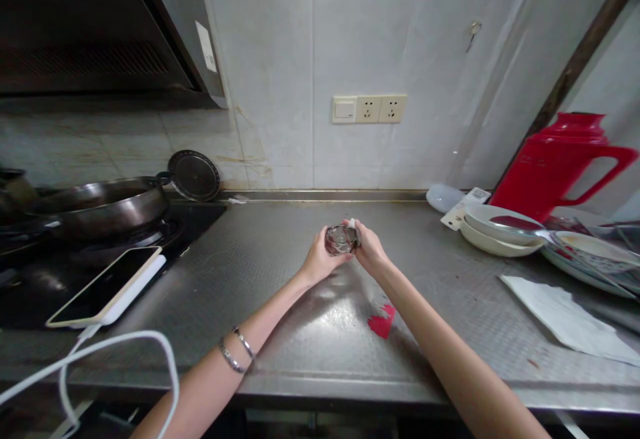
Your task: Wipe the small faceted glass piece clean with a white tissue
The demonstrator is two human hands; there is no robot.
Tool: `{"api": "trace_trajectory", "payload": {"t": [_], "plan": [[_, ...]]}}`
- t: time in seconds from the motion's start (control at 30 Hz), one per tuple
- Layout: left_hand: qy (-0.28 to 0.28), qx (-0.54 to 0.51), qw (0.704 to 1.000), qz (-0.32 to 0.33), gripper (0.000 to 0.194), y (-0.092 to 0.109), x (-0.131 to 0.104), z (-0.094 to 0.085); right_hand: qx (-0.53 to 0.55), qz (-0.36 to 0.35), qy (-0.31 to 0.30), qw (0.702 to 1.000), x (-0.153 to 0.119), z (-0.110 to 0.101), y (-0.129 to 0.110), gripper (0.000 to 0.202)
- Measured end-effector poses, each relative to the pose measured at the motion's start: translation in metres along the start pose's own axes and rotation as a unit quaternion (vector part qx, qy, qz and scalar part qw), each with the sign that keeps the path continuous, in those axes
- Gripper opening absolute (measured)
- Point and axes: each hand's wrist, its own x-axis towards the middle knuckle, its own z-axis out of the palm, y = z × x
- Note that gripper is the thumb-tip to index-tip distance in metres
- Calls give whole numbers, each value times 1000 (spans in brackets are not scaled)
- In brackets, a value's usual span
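Note:
A small clear glass (342, 240) is held between my two hands above the metal counter, with its round rim facing me. My left hand (320, 257) wraps around its left and lower side. My right hand (369, 244) grips it from the right. Something small and white (352, 224) shows at the right fingertips, too small to name. On the counter below lies a red patch or scrap (382, 321), between my forearms. Two bracelets (237, 351) circle my left forearm.
At left, a steel pan (107, 204) sits on the black stove (35, 286), near a phone on a power bank (107, 289) with a white cable (125, 336). At right are stacked bowls (500, 239), a red thermos jug (553, 166) and a white napkin (565, 316). Wall sockets (380, 109) are ahead.

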Motion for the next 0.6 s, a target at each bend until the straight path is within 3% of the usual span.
{"api": "trace_trajectory", "payload": {"t": [0.1,0.27,0.33,0.4,0.47,0.53,0.6], "plan": [[45,55,997,24,82,0,3,-5,-45,-10,-24,999,-5,3,2,33],[153,66,986,26,75,8,6,-5,-74,-90,-66,991,-15,13,11,37],[165,62,984,22,78,9,5,-3,-76,-103,-78,989,-17,15,13,37],[130,30,991,20,86,7,4,-1,-73,-100,-73,990,-14,13,13,36],[58,-25,998,14,92,5,2,0,-64,-90,-50,993,-8,8,11,34],[-14,-70,997,5,90,2,2,1,-52,-76,-18,996,0,2,8,32],[-40,-75,996,-8,84,1,4,0,-43,-62,2,997,7,-3,5,30]]}}
